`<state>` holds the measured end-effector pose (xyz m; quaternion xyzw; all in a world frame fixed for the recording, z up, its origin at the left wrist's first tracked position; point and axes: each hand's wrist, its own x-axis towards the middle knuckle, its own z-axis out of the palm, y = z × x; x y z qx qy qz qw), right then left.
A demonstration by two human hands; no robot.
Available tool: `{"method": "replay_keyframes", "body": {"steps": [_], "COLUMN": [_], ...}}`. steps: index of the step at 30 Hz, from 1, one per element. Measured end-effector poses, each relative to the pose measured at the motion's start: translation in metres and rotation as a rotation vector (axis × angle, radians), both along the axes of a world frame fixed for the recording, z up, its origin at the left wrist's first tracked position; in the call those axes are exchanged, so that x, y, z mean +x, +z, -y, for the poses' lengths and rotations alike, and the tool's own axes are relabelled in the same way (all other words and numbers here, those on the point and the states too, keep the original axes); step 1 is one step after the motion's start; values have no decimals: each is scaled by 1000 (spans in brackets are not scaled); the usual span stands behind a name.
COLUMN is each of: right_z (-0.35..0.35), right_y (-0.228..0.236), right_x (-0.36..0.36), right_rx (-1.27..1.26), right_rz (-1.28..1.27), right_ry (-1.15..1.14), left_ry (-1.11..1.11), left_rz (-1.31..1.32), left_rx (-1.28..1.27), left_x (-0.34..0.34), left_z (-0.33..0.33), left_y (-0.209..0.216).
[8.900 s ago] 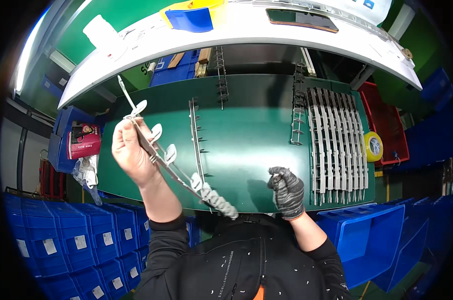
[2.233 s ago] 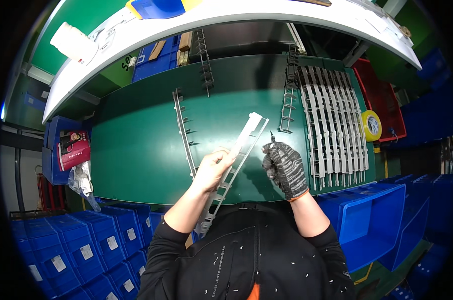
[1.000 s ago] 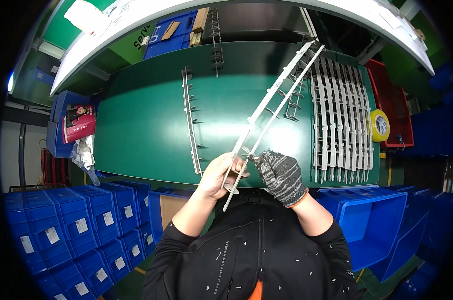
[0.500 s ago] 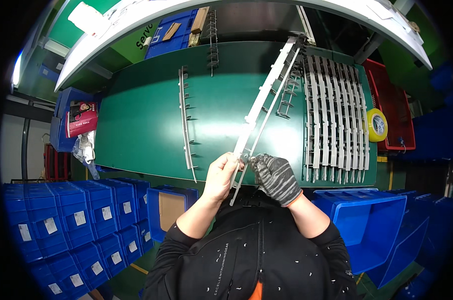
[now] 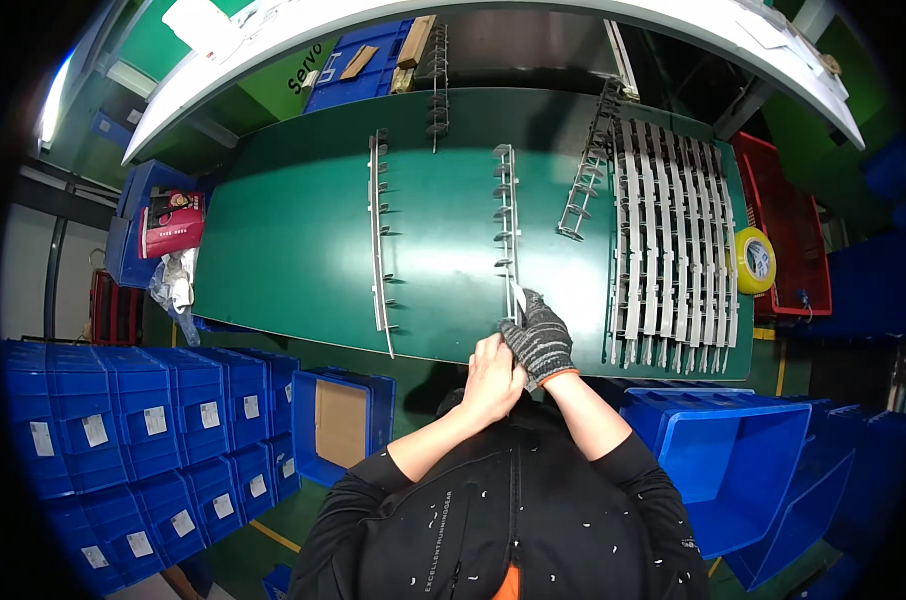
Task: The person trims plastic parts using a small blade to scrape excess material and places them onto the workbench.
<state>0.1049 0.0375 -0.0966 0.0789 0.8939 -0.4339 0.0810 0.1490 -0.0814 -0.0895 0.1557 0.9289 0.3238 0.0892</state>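
A narrow metal strip with small side tabs point(image 5: 506, 220) points away from me over the green table point(image 5: 273, 230), tabs toward the left. Around its near end is my right hand point(image 5: 541, 340), closed in a grey striped glove with an orange cuff. Bare and closed, my left hand point(image 5: 493, 378) presses against the glove at the strip's near end; its fingertips are partly hidden. A small white piece shows by the right fingers, its kind unclear. A similar strip point(image 5: 378, 235) lies alone to the left, and a darker tabbed strip point(image 5: 585, 175) slants to the right.
Several pale strips point(image 5: 673, 245) lie side by side at the table's right, next to a yellow tape roll point(image 5: 755, 260) and a red crate point(image 5: 788, 240). Blue bins stand below, including an open one point(image 5: 738, 470) and a stack point(image 5: 133, 420). A white shelf point(image 5: 563, 12) spans the far side.
The held strip has swung from a rightward slant to pointing nearly straight away, with its tabs now facing left. My left hand has shifted right and nearer me, against the glove.
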Motion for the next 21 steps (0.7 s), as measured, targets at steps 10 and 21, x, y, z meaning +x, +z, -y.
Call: {"method": "replay_keyframes", "body": {"steps": [10, 21], "right_z": [-44, -44], "right_y": [-16, 53], "right_x": [28, 129], "right_rx": [173, -91], "right_rz": [-69, -264], "right_ry": [-154, -604], "left_ry": [312, -310], "left_rz": [-245, -335], "left_rx": [-31, -338], "left_x": [-89, -190], "left_z": [117, 10], "left_y": [-13, -75]}}
